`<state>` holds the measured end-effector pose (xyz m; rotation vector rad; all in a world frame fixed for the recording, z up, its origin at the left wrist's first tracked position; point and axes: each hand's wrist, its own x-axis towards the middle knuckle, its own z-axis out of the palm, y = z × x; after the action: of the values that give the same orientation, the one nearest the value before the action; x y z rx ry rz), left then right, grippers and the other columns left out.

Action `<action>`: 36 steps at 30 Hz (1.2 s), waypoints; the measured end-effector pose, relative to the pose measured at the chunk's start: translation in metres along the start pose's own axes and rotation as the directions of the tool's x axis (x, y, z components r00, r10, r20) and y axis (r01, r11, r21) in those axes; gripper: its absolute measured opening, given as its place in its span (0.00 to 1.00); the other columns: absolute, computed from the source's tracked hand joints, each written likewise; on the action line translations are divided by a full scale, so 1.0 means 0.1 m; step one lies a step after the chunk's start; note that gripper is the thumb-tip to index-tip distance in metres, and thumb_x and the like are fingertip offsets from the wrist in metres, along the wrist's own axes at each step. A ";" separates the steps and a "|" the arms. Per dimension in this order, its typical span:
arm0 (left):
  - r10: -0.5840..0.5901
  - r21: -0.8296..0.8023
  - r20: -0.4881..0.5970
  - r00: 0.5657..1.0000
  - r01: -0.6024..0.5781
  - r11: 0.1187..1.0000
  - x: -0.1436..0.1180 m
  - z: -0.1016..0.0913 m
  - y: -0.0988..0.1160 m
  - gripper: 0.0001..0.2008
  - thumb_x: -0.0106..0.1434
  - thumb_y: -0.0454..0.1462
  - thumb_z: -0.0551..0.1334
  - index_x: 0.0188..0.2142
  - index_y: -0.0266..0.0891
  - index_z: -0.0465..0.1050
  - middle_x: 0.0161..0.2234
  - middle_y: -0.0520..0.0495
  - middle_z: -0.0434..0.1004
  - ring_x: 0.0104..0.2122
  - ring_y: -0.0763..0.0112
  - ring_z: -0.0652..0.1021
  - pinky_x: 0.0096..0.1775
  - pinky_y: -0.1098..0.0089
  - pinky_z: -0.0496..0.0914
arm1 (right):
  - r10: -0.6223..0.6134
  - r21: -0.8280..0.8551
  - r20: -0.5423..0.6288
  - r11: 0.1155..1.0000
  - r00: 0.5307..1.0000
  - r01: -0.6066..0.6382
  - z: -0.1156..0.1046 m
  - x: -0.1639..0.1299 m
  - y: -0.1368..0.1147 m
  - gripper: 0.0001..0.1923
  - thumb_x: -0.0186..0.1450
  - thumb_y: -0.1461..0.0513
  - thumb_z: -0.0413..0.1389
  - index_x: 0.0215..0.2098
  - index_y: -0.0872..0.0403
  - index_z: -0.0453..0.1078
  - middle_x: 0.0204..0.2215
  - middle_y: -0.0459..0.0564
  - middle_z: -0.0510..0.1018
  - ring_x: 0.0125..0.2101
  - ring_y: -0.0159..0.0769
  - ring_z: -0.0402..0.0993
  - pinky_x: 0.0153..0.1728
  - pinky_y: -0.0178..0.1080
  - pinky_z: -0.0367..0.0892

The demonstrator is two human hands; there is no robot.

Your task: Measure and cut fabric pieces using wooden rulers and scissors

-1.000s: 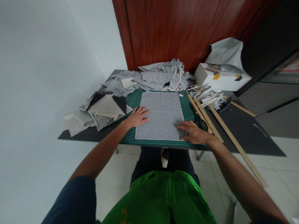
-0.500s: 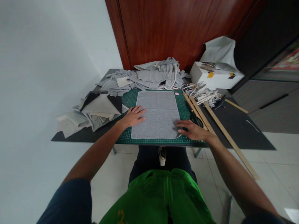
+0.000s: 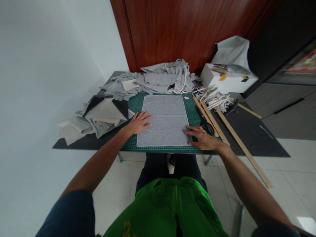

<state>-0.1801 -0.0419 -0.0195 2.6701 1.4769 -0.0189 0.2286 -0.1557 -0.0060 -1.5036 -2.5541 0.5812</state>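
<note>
A grey rectangular piece of fabric [image 3: 164, 123] with pale edges lies flat on a green cutting mat [image 3: 135, 103]. My left hand [image 3: 139, 123] rests on its left edge, fingers spread. At the near right corner of the fabric, my right hand [image 3: 199, 136] lies with fingers stretched out and apart over the edge. Neither hand grips anything. Just beyond my right hand are black-handled scissors [image 3: 207, 126], partly on a wooden ruler [image 3: 214, 123].
Heaped grey cloth [image 3: 158, 80] lines the back. Folded fabric [image 3: 106, 113] sits at the left. Pale fabric strips [image 3: 214, 98], a long wooden strip [image 3: 243, 146] and a white box [image 3: 227, 80] are at the right. A small pink piece [image 3: 186, 97] lies on the mat.
My right hand has flattened at the near right corner, and the corner that was slightly raised now lies flat. My left hand stays spread on the left edge.
</note>
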 end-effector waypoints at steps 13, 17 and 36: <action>0.012 0.001 -0.010 1.000 -0.012 1.000 -0.05 0.06 -0.07 0.33 0.75 0.54 0.48 0.74 0.51 0.52 0.77 0.46 0.45 0.75 0.54 0.49 0.72 0.47 0.41 | 0.037 0.007 0.056 0.999 0.998 -0.038 0.00 -0.05 -0.12 0.36 0.64 0.51 0.63 0.69 0.49 0.66 0.74 0.59 0.55 0.72 0.61 0.48 0.67 0.65 0.53; 0.012 0.007 -0.004 1.000 -0.012 1.000 -0.08 0.05 -0.07 0.33 0.75 0.54 0.48 0.75 0.50 0.51 0.77 0.45 0.44 0.75 0.55 0.48 0.72 0.47 0.40 | 0.038 0.019 0.072 0.999 0.997 -0.039 0.00 -0.05 -0.11 0.37 0.64 0.51 0.63 0.70 0.48 0.65 0.74 0.58 0.54 0.72 0.62 0.48 0.67 0.67 0.53; 0.004 0.000 0.002 1.000 -0.004 1.000 -0.18 -0.01 0.01 0.32 0.75 0.53 0.48 0.74 0.49 0.52 0.77 0.44 0.44 0.75 0.56 0.48 0.72 0.48 0.41 | 0.036 0.034 0.089 0.999 0.995 -0.040 -0.01 -0.05 -0.09 0.38 0.64 0.49 0.63 0.70 0.47 0.65 0.74 0.56 0.55 0.73 0.60 0.48 0.69 0.63 0.53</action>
<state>-0.1892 -0.0575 -0.0175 2.6717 1.4709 -0.0217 0.2244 -0.1640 -0.0017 -1.5515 -2.5702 0.7093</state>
